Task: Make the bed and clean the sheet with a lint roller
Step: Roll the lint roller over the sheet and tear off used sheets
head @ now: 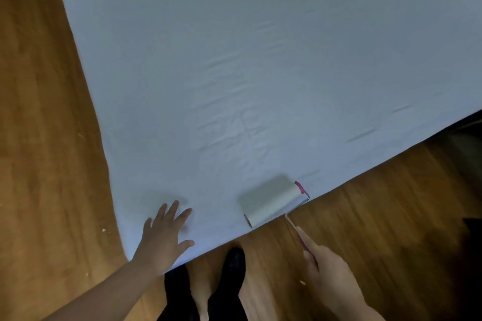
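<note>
One sheet (260,60) covers the bed. My left hand (163,237) presses flat, fingers spread, near its corner. My right hand (326,268) grips one lint roller (271,200) at the sheet's near edge.

Your right hand (328,266) hides most of the lint roller (271,200) handle; the blurred sheet (260,60) runs off the top and right edges.

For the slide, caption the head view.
Left hand flat on pale blue sheet; right hand holds pink-handled white lint roller at its edge.
</note>
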Available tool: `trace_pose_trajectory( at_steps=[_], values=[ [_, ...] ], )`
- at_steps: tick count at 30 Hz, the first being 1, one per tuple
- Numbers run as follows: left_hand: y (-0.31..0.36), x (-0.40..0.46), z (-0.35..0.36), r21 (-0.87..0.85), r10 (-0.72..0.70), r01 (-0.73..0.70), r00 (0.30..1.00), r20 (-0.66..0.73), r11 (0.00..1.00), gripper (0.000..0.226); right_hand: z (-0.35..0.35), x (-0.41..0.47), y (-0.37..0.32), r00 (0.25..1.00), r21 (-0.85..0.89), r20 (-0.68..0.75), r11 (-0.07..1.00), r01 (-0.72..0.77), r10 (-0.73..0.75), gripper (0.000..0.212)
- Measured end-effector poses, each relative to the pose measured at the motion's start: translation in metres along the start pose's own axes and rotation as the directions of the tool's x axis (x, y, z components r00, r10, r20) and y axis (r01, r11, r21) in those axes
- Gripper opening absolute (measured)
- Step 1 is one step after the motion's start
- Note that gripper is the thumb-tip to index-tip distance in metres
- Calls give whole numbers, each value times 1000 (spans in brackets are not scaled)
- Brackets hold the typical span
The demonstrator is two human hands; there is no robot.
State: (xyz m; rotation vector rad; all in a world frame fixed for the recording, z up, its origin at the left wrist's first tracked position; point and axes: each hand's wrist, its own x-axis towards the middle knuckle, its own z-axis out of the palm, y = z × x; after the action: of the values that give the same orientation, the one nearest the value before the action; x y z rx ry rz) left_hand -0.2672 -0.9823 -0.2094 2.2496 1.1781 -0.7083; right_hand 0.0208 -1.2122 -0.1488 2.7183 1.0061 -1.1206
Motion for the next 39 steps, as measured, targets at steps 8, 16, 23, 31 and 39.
trace_pose_trajectory(
  at_steps=[8, 16, 23, 31, 39],
  values=[
    [-28, 3, 23, -10, -58, 57, 997, -58, 998, 79, 53, 13, -90, 975, 53, 213, 996, -70, 58, 61],
    [-61, 18, 17, -62, -96, 88, 986, -139, 994, 77, 34, 122, -217, 986, 164, -38, 973, 164, -160, 25],
    [-81, 61, -25, -97, -183, 169, 970, -158, 981, 94, -6, 220, -335, 986, 106, -62, 981, 163, -157, 17],
    [-98, 143, -78, -141, -231, 229, 973, 5, 963, 113, -35, 297, -417, 981, -5, -81, 984, 178, -178, 16],
    [-94, 159, -68, -90, -256, 259, 966, 36, 962, 110, -65, 353, -488, 995, 154, -16, 983, 98, -97, 27]
  ],
)
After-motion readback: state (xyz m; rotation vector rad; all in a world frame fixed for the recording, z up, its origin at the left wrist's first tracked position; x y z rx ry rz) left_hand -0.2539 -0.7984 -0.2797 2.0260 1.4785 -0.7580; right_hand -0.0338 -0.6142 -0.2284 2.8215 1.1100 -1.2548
